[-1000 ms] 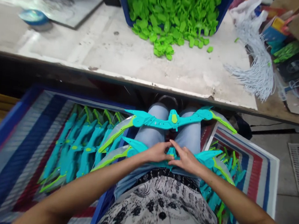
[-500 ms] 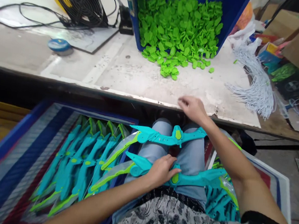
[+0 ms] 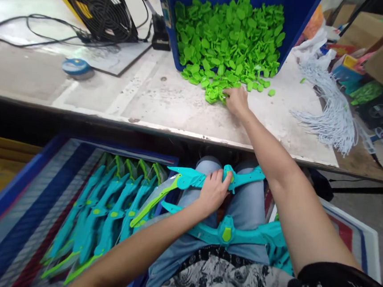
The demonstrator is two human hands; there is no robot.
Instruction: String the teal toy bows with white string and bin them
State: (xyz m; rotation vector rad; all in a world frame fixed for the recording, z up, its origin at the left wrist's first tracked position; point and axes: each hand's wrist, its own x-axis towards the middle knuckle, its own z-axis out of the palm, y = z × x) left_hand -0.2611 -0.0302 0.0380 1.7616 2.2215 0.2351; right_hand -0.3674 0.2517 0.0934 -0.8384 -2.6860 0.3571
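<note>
Two turquoise toy bows lie across my lap. My left hand (image 3: 214,189) is closed around the middle of the farther toy bow (image 3: 188,180), its thumb at the green insert. That bow has a lime-green limb and clear plastic at its left end. The nearer toy bow (image 3: 247,236), with a green insert (image 3: 226,234) in its centre, rests untouched on my thighs. Up on the table, my right hand (image 3: 238,101) pinches at the near edge of a heap of small green plastic pieces (image 3: 214,94); its fingertips are partly hidden among them.
A blue bin (image 3: 303,19) on its side spills green pieces onto the table (image 3: 141,99). A fan (image 3: 99,10), a round tin (image 3: 76,67) and bundled white strings (image 3: 335,111) stand around. Several bows fill the left crate (image 3: 52,149); a white crate (image 3: 367,239) is at right.
My right hand has moved from the table's edge forward to the green pieces. My left hand has shifted from the nearer bow to the farther one.
</note>
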